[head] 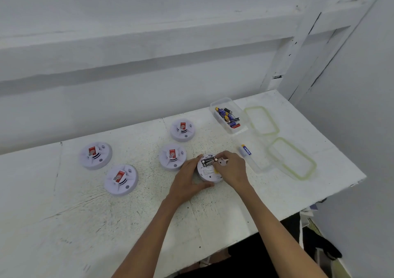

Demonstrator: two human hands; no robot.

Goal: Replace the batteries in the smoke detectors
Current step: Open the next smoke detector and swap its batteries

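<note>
A white smoke detector lies face down on the table with its battery bay open and a dark battery showing inside. My left hand grips the detector's left side, thumb curled under its near edge. My right hand reaches over the detector, and its fingertips pinch the right end of the dark battery in the bay. Several more detectors lie face up: two at the left, two near the middle.
A clear tub with several batteries stands at the back right. A second clear tub holds one blue battery. Two green-rimmed lids lie to the right. The table's edge drops off at the right.
</note>
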